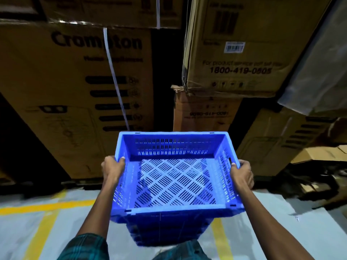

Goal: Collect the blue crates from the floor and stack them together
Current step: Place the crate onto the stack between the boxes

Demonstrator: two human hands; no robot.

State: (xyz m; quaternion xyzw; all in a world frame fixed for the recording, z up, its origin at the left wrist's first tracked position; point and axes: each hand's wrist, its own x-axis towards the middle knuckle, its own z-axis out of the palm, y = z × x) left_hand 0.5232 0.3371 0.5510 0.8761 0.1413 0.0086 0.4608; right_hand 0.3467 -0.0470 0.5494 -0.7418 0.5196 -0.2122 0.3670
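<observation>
While thumbs hook over its rim, both hands closed on the blue crate [174,177]: left hand [112,168]; right hand [242,174].

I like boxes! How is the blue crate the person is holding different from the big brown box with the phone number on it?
The blue crate is plastic, open on top and full of slots; the brown cardboard box is closed and solid. The crate is plain, while the box carries printed numbers and a barcode label. The left hand and right hand hold the crate; the box sits on another box. Both are box-shaped.
</observation>
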